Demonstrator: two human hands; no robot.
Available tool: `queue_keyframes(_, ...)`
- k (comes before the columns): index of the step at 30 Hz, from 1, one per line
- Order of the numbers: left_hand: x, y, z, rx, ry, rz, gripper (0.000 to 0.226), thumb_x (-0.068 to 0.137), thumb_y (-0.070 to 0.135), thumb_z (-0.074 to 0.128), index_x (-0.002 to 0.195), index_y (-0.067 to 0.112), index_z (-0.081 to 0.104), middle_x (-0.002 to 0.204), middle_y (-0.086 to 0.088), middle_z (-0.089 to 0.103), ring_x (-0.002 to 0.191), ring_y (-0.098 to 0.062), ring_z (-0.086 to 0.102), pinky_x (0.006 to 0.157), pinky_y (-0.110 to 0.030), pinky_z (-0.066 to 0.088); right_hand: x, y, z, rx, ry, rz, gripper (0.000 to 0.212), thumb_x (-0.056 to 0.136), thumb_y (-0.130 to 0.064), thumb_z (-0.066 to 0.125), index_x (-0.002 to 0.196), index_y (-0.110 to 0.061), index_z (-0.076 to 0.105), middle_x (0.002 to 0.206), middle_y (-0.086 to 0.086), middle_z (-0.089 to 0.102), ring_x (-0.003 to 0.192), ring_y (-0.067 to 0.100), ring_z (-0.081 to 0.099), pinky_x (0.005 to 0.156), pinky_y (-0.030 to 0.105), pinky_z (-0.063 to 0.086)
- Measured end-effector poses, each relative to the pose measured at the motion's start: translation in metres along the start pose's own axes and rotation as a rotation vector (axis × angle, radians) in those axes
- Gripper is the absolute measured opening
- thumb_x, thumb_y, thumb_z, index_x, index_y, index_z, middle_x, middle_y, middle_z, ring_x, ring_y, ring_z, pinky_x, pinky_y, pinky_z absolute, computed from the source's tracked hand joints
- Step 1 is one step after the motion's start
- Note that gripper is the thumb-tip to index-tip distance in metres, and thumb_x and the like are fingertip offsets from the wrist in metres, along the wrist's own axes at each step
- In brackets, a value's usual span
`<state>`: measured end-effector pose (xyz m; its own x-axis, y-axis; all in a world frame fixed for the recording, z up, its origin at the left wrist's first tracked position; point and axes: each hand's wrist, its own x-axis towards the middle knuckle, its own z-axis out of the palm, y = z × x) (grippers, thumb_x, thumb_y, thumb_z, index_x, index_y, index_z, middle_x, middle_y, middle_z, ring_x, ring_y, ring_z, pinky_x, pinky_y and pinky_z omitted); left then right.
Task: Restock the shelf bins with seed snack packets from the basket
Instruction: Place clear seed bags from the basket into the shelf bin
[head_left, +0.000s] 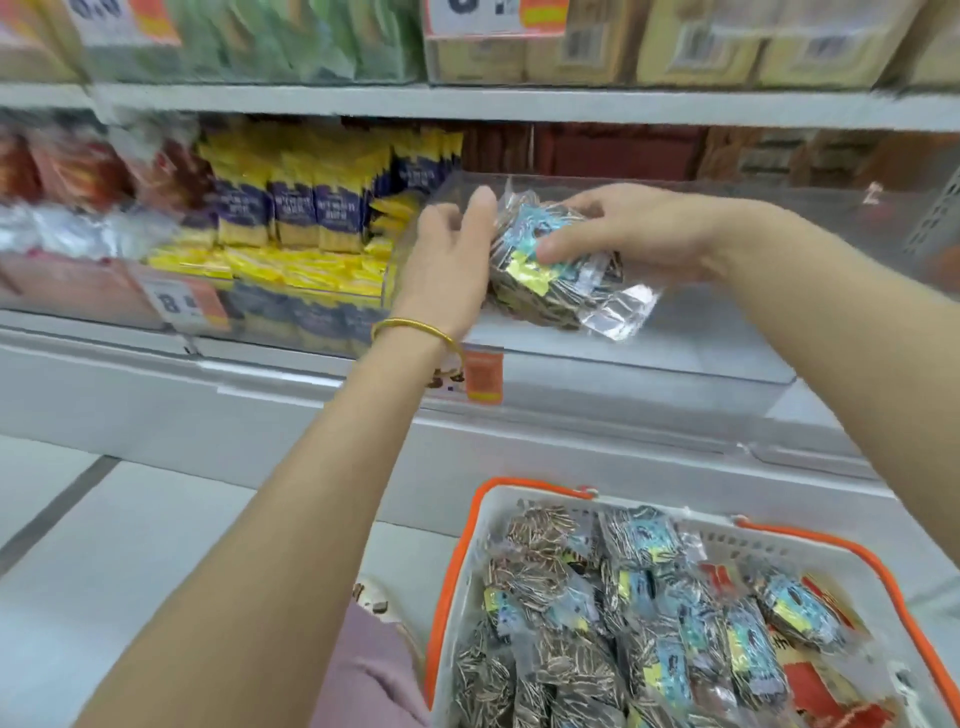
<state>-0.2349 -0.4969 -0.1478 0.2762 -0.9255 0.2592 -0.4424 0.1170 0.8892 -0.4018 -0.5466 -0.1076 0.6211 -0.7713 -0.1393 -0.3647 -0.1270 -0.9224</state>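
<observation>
- The shelf carries a row of clear bins.
- The white, orange-rimmed basket, below the shelf's front edge at the right, holds loose packets.
- A clear bin sits mid-shelf.
- A stack of seed packets is held tilted inside this bin.
- The right hand grips the stack from above, fingers curled over it.
- The left hand has its fingers fairly straight against the stack's left end.

The left wrist wears a thin gold bangle; the clothing is pink.
</observation>
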Motion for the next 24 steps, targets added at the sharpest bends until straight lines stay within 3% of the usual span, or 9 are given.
queue_keyframes(2,0.006,-0.023,0.002,0.349,0.161,0.285,0.051,0.095,0.045,0.03,0.121,0.007,0.053,0.115,-0.012,0.059,0.109,-0.03,0.052,0.09,-0.038,0.04,0.038,0.013,-0.004,-0.055,0.082,0.067,0.037,0.067,-0.026,0.077,0.094,-0.006,0.061,0.084,0.011,0.064,0.07,0.021,0.062,0.062,0.024,0.053)
queue_keyframes(4,-0.003,-0.039,0.009,0.62,0.073,0.416,0.053,0.089,0.042,0.021,0.106,0.012,0.061,0.104,-0.009,0.062,0.102,-0.031,0.053,0.085,-0.043,0.042,0.077,0.036,-0.006,-0.391,0.236,0.144,0.035,0.072,-0.033,0.079,0.092,-0.011,0.062,0.085,0.005,0.064,0.07,0.015,0.06,0.055,0.018,0.049)
queue_keyframes(7,-0.009,-0.053,0.02,0.902,-0.189,0.423,0.062,0.085,0.045,0.007,0.09,0.018,0.063,0.098,-0.001,0.063,0.102,-0.024,0.054,0.084,-0.037,0.042,0.126,0.065,0.003,-0.716,0.293,0.144,0.067,0.071,-0.041,0.08,0.125,-0.01,0.054,0.12,0.008,0.061,0.1,0.02,0.061,0.083,0.024,0.05)
queue_keyframes(9,-0.014,-0.052,0.023,0.938,-0.246,0.439,0.055,0.087,0.043,0.01,0.083,0.02,0.06,0.096,-0.001,0.064,0.101,-0.023,0.056,0.086,-0.035,0.037,0.148,0.078,0.008,-0.797,0.221,0.079,0.084,0.072,-0.037,0.08,0.139,-0.009,0.039,0.139,0.009,0.048,0.123,0.023,0.049,0.096,0.024,0.038)
queue_keyframes(12,-0.014,-0.056,0.024,0.901,-0.218,0.493,0.055,0.086,0.042,0.002,0.074,0.021,0.052,0.092,-0.003,0.065,0.1,-0.022,0.057,0.087,-0.034,0.035,0.171,0.09,0.004,-0.965,0.227,-0.016,0.08,0.07,-0.039,0.079,0.135,-0.015,0.04,0.136,0.008,0.048,0.122,0.029,0.047,0.095,0.034,0.043)
queue_keyframes(16,-0.012,-0.06,0.026,0.846,-0.219,0.497,0.073,0.078,0.044,-0.003,0.083,0.019,0.066,0.1,0.0,0.069,0.107,-0.022,0.058,0.086,-0.035,0.039,0.185,0.098,0.003,-1.286,0.366,-0.011,0.077,0.075,-0.05,0.071,0.139,-0.025,0.037,0.139,0.008,0.032,0.124,0.034,0.033,0.096,0.041,0.035)
queue_keyframes(21,-0.013,-0.059,0.023,0.862,-0.233,0.443,0.061,0.085,0.041,0.013,0.072,0.018,0.069,0.078,-0.001,0.069,0.085,-0.025,0.062,0.073,-0.034,0.041,0.2,0.1,0.01,-1.247,0.339,-0.034,0.076,0.085,-0.046,0.063,0.146,-0.018,0.026,0.144,0.01,0.03,0.129,0.036,0.028,0.1,0.046,0.032)
queue_keyframes(24,-0.014,-0.059,0.024,0.864,-0.235,0.428,0.06,0.085,0.04,0.015,0.071,0.018,0.069,0.075,0.0,0.068,0.082,-0.025,0.062,0.071,-0.033,0.04,0.198,0.105,0.011,-1.351,0.352,-0.074,0.074,0.089,-0.051,0.052,0.148,-0.018,0.022,0.147,0.008,0.029,0.133,0.032,0.026,0.105,0.049,0.027)
